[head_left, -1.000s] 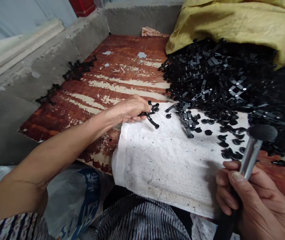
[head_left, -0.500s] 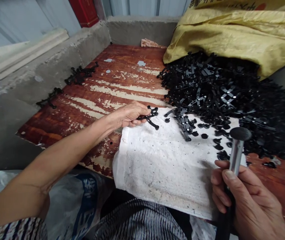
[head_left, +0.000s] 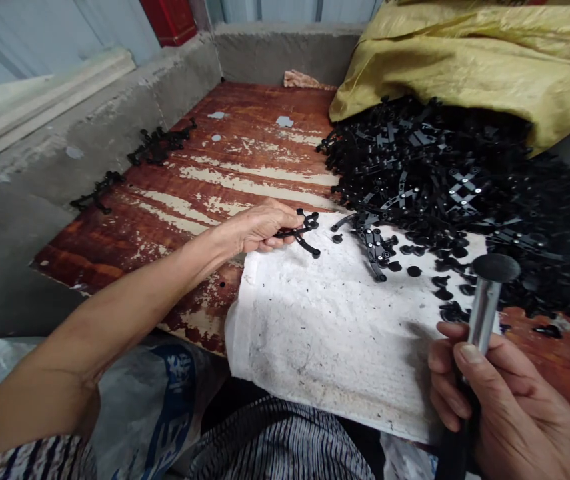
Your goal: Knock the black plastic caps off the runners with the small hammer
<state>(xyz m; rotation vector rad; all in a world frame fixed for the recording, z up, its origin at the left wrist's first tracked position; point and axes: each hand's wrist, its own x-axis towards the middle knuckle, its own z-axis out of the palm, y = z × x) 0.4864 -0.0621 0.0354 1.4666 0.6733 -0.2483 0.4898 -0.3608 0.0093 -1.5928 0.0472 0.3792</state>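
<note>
My left hand [head_left: 257,227] is closed in a pinch on a small black X-shaped plastic piece [head_left: 303,233] at the upper left corner of a dirty white foam slab [head_left: 329,333]. My right hand [head_left: 505,400], at the lower right, is wrapped round the handle of a metal hammer-like tool [head_left: 485,300] with a dark round head, held upright over the slab's right edge. Loose black caps and a strip [head_left: 377,250] lie on the slab's far side.
A large heap of black plastic parts [head_left: 455,187] spills from a yellow sack [head_left: 465,60] at the right. Worn red board [head_left: 215,180] lies under everything; small black bundles [head_left: 157,143] sit at its left edge by a concrete ledge. A plastic bag [head_left: 165,400] lies on my lap.
Almost nothing has moved. The view shifted slightly; my left hand keeps its pinch on the black piece and the right hand keeps the tool upright.
</note>
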